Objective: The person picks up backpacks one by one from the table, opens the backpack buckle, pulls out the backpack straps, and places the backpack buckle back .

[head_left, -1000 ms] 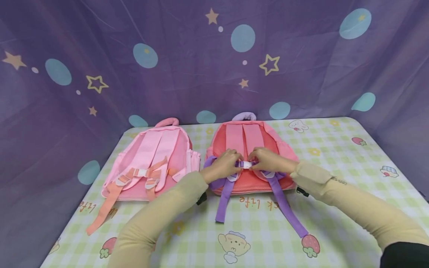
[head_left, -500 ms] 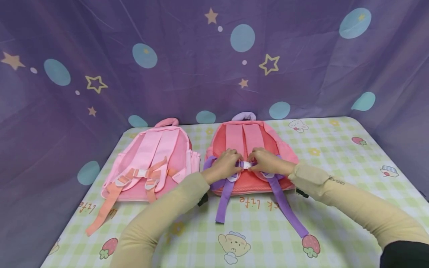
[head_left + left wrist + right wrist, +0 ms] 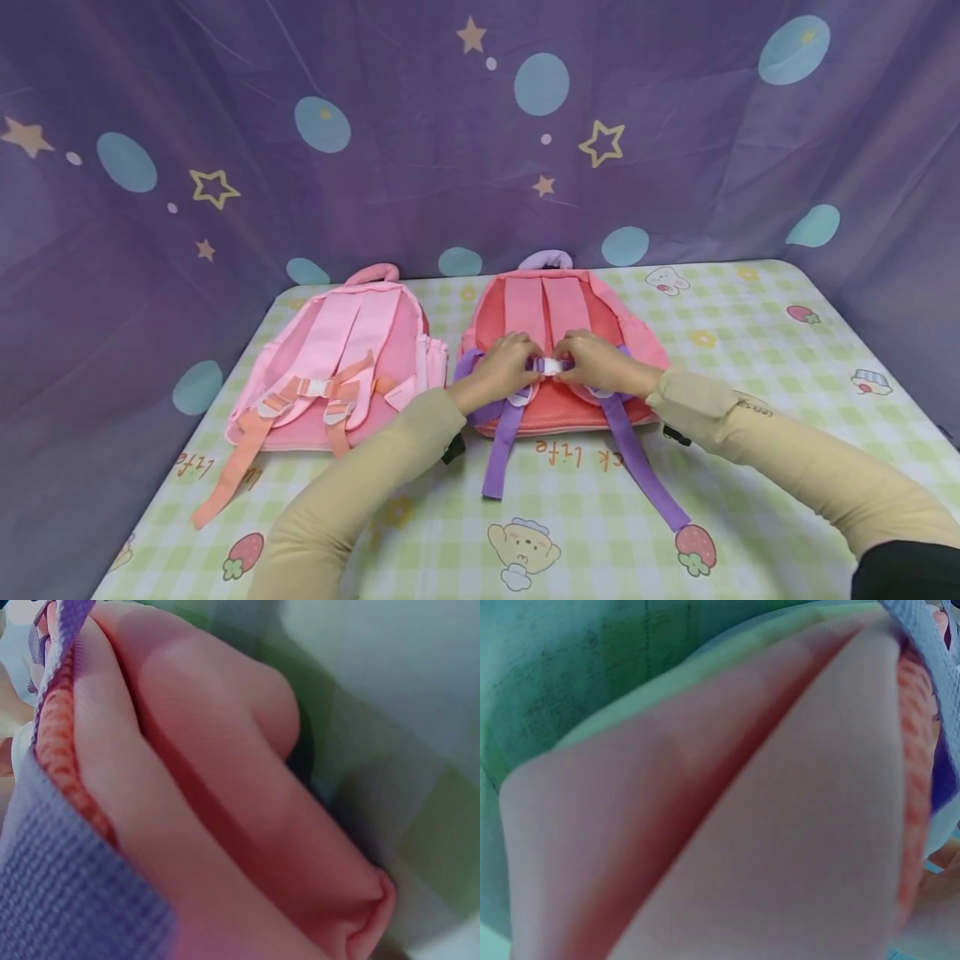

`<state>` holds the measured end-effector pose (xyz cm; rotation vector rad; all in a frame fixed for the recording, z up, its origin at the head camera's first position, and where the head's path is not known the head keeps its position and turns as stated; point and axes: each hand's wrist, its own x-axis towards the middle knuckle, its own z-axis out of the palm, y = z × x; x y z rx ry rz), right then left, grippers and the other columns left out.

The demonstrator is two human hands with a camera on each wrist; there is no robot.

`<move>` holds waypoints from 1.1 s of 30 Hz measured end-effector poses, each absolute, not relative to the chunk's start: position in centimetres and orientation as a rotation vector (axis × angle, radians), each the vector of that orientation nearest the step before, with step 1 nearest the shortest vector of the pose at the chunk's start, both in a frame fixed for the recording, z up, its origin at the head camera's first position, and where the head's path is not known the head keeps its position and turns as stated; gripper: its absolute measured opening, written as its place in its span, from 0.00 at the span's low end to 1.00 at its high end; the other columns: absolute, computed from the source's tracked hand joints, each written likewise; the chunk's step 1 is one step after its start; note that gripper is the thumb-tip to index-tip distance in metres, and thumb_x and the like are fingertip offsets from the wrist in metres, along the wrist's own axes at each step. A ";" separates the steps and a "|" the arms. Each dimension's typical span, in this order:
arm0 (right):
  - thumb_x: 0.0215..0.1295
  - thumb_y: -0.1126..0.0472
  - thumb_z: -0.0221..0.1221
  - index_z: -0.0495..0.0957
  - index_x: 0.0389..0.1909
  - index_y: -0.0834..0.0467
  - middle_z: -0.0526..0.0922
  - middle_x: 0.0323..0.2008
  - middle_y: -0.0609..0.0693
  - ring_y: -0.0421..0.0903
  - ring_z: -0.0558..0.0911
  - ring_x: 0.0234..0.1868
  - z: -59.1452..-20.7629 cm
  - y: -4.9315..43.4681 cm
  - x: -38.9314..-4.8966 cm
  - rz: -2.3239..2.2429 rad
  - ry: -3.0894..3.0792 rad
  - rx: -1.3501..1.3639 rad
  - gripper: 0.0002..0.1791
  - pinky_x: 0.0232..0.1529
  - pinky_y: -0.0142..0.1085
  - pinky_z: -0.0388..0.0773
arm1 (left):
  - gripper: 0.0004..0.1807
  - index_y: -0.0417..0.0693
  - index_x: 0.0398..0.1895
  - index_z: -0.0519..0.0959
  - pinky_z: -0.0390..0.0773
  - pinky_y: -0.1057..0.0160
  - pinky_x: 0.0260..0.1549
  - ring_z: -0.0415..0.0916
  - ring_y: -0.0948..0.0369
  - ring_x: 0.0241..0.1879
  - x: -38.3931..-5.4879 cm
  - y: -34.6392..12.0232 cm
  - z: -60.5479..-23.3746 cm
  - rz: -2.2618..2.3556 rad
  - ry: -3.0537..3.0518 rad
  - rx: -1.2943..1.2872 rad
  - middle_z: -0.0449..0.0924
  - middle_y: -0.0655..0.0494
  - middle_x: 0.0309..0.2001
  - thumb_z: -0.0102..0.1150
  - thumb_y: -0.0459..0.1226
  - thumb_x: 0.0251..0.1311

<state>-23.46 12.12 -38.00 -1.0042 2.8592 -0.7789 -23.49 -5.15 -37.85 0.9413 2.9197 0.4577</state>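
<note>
A coral-pink backpack (image 3: pixel 637 342) lies with its shoulder straps facing up, purple webbing hanging from their lower ends. Across its middle runs a short purple strap with a white buckle (image 3: pixel 552 367). From the left, my left hand (image 3: pixel 506 367) pinches the strap at the buckle's left end. My right hand (image 3: pixel 600 362) pinches the buckle's right end, thumb and fingers curled. The two buckle halves appear joined. Fingertips partly cover both ends. In the left wrist view the backpack's pink side (image 3: pixel 195 757) fills much of the picture; the right wrist view shows the other side (image 3: pixel 780 802).
A light pink backpack (image 3: pixel 401 333) with orange webbing lies to the left, its own white buckle (image 3: pixel 317 387) fastened. Both rest on a green checked tablecloth (image 3: pixel 780 400). A purple curtain (image 3: pixel 420 167) rises behind the table's far edge.
Both hands keep their hold at the buckle and barely shift. The backpacks stay in place.
</note>
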 end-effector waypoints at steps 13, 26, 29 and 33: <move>0.47 0.61 0.65 0.79 0.32 0.63 0.74 0.27 0.50 0.43 0.69 0.29 -37.8 12.0 -22.9 -0.774 2.948 -0.996 0.11 0.31 0.33 0.69 | 0.13 0.41 0.37 0.80 0.68 0.62 0.42 0.71 0.58 0.38 -23.3 -5.7 -37.6 0.626 2.962 1.037 0.75 0.53 0.34 0.64 0.37 0.47; 0.47 0.64 0.66 0.78 0.30 0.63 0.73 0.28 0.50 0.43 0.71 0.30 -37.2 12.1 -22.6 -0.811 3.032 -1.129 0.10 0.32 0.33 0.73 | 0.12 0.42 0.36 0.80 0.66 0.61 0.41 0.71 0.58 0.38 -23.2 -5.7 -36.9 0.619 3.045 1.068 0.76 0.54 0.33 0.64 0.37 0.46; 0.47 0.65 0.65 0.77 0.29 0.63 0.72 0.28 0.50 0.43 0.72 0.31 -37.2 12.1 -22.5 -0.816 3.045 -1.185 0.09 0.34 0.34 0.74 | 0.13 0.42 0.35 0.80 0.66 0.61 0.41 0.71 0.58 0.38 -23.1 -5.7 -36.8 0.624 3.059 1.078 0.76 0.54 0.33 0.64 0.38 0.46; 0.48 0.66 0.64 0.76 0.27 0.61 0.72 0.28 0.49 0.44 0.73 0.32 -37.2 12.2 -22.5 -0.804 3.052 -1.233 0.07 0.36 0.35 0.74 | 0.13 0.42 0.36 0.80 0.66 0.61 0.41 0.71 0.58 0.38 -23.0 -5.7 -36.7 0.624 3.064 1.088 0.76 0.54 0.33 0.64 0.38 0.47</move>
